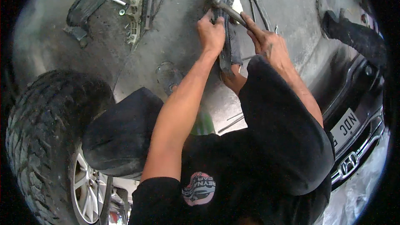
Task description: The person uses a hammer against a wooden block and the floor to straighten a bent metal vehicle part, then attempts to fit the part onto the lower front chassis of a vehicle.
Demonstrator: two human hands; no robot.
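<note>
My right hand (pixel 268 43) is closed around the handle of a hammer (pixel 231 11). The hammer's head lies over a long dark metal part (pixel 226 37) on the floor. Beside that part's left edge, close to the hammer head, my left hand (pixel 211 33) is curled with its thumb up. What sits inside its fingers is hidden. Skin of my foot or ankle (pixel 235 79) shows at the near end of the metal part, by my right knee.
A large tyre (pixel 50 121) stands at left, a dark car's front bumper (pixel 358 104) at right. Far left lie a black bracket (pixel 85 10), a pale metal piece (pixel 134 16) and a long bar (pixel 151 0). Metal bars (pixel 259 6) rest beyond my right hand. Another person's dark-clothed leg (pixel 354 37) reaches in.
</note>
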